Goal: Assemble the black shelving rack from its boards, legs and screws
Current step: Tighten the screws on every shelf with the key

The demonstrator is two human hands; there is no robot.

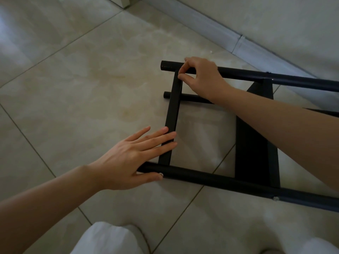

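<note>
The black rack lies on its side on the tiled floor. Its near leg tube point(220, 182) and far leg tube point(256, 75) run left to right, and a third tube point(190, 98) shows below. A narrow black board point(172, 116) stands on edge between the tube ends; a wider board point(255, 140) sits further right. My left hand point(132, 160) lies flat with straight fingers pressed against the narrow board, thumb by a silver screw point(161, 174) on the near tube. My right hand point(201, 77) pinches at the joint of the narrow board and far tube; what it pinches is hidden.
A wall with a pale skirting board point(238, 43) runs diagonally behind the rack. A second silver screw point(275, 198) sits in the near tube at the wide board. My knees in white cloth point(110, 239) are at the bottom edge. Beige tiles point(82, 79) spread to the left.
</note>
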